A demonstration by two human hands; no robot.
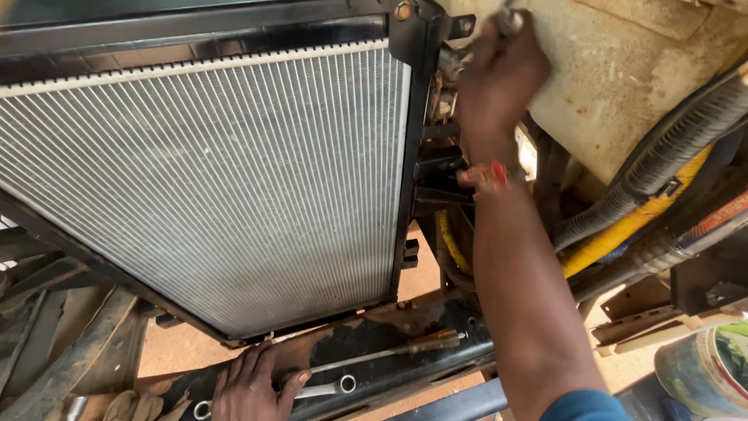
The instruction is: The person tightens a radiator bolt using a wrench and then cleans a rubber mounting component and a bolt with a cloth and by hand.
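Nearest the camera, at the bottom edge, the left hand (251, 383) lies flat and open on a dark, rusty metal beam (374, 343) that runs across the lower part of the view, its fingers spread and holding nothing. Just beside its fingertips a shiny ring spanner (326, 387) lies on the beam, one ring end near the thumb side and another ring showing lower left by the wrist. A little farther along the same beam lies a screwdriver (389, 352) with a long thin shaft and a brownish handle pointing right. At the lower right corner sits part of a round painted can (705, 368). From the bottom right the right forearm rises up through the middle of the picture, with a blue sleeve (584, 407) at the edge and a red and pale band (491, 176) at the wrist. Behind the beam stands a large radiator (210, 179) with fine silver fins, tilted in a black frame (405, 156). To the right of the arm, a ribbed grey hose (662, 160) and a yellow hose (623, 228) run diagonally side by side. Farthest up, the right hand (499, 74) reaches to the top corner of the black frame against a dirty cream panel (623, 70); it is blurred, its fingers curled closed around a small metal part (510, 19) that cannot be made out clearly.
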